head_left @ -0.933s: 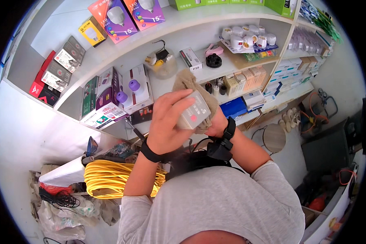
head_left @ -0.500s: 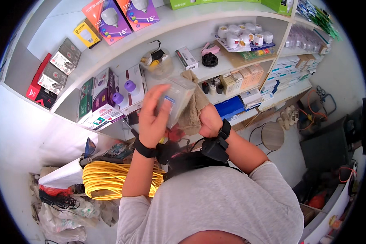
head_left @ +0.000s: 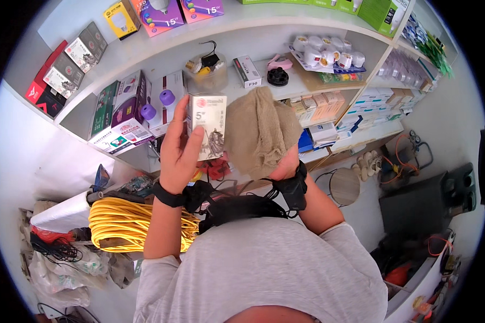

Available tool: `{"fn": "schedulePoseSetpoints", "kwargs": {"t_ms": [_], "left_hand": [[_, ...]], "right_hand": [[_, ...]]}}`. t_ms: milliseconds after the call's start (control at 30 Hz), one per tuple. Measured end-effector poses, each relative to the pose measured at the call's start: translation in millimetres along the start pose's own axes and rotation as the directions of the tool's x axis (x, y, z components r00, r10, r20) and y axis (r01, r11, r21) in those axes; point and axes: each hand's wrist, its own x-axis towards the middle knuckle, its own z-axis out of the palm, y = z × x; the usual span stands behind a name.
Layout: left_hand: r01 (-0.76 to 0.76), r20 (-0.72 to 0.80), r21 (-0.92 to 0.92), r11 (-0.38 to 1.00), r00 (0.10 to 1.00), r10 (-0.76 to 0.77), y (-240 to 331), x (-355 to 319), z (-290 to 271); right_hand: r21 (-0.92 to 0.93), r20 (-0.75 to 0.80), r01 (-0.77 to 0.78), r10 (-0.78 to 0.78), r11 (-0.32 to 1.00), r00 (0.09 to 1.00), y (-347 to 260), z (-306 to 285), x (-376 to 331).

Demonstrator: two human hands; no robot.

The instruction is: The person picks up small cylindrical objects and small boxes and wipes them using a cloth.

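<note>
We held the small white cardboard box [head_left: 206, 126] upright, long axis vertical, pinched in our left hand [head_left: 179, 146], while at three o'clock, just beside it, our right hand [head_left: 283, 166] was closed under the bunched tan cloth [head_left: 260, 132].

Right hand [head_left: 285, 167] mostly hidden under tan cloth [head_left: 261, 132]; green boxes [head_left: 380, 12] on top shelf cut off by picture's edge.
</note>
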Motion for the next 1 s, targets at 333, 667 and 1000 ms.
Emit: {"fn": "schedulePoseSetpoints", "kwargs": {"t_ms": [333,667,1000], "left_hand": [[0.167,0.238,-0.207,0.964,0.964,-0.116,11.9,-6.4,27.7],[-0.021,-0.004,-0.443,0.896,1.0,0.022,-0.6,-0.1,12.3],[0.144,-0.03,-0.613,0.777,0.978,-0.206,-3.6,-4.4,-5.9]], "right_hand": [[-0.587,-0.152,0.047,-0.168,0.808,0.974,8.2,28.3,7.2],[-0.903,0.391,0.384,-0.003,0.195,0.92,-1.7,31.3,6.1],[-0.195,-0.275,-0.104,0.047,0.975,0.96,-11.6,13.2,-3.0]]}}
